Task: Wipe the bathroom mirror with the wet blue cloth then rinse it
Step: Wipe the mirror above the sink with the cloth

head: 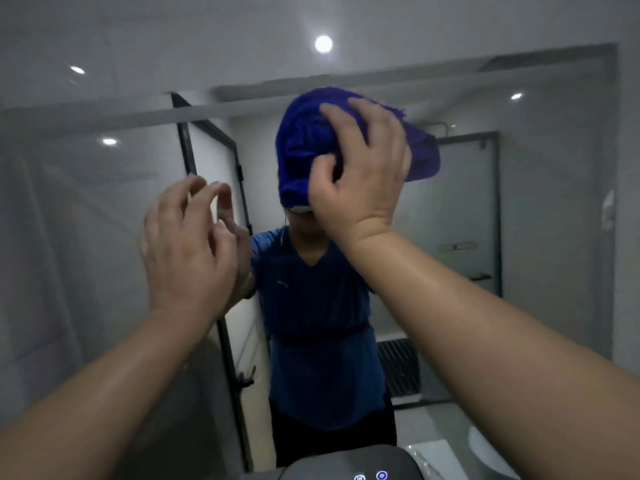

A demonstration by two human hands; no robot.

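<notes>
The bathroom mirror (519, 220) fills most of the view and reflects a person in a blue shirt. A bunched blue cloth (304, 147) is pressed against the glass at centre top. My right hand (356, 178) grips the cloth, fingers curled over its folds. My left hand (187, 244) is raised at the left, close to the glass, with fingers loosely bent and nothing in it. Its reflection almost meets its fingertips.
A grey device with small lit icons (346, 465) sits at the bottom edge below the mirror. A white basin rim (485, 445) shows at the lower right. The reflection shows a black-framed glass door (207, 161) and ceiling lights.
</notes>
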